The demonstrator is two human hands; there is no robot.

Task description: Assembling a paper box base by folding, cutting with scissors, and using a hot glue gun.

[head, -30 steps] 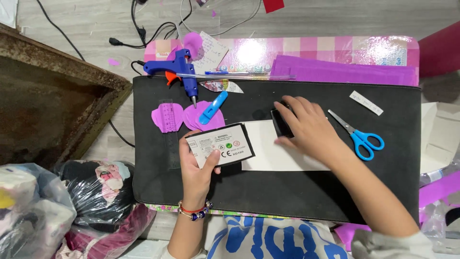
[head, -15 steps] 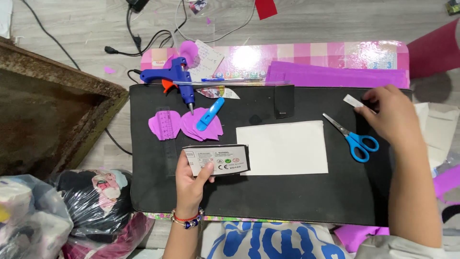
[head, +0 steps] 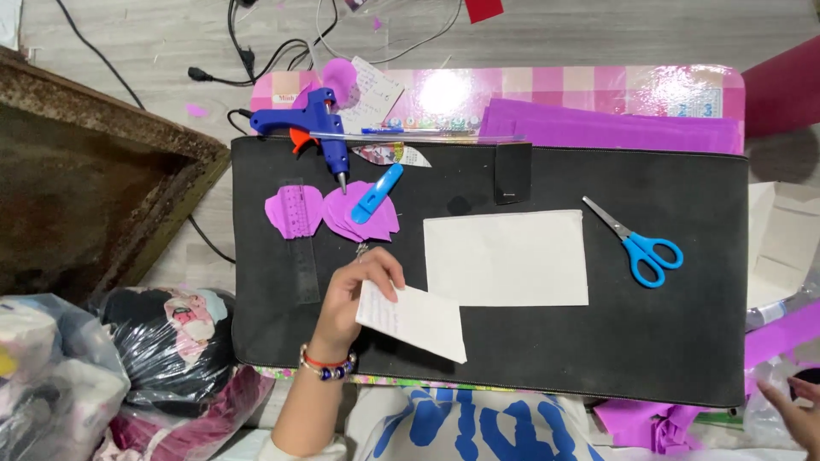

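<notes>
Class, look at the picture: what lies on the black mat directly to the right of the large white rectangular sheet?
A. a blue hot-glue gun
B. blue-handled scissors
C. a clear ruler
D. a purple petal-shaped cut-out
B: the blue-handled scissors lie on the black mat just right of the large white rectangular sheet.

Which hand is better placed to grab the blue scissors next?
Likely right. The right hand is empty at the mat's near-right corner, on the blue scissors' side; the left hand is occupied holding the white card.
</notes>
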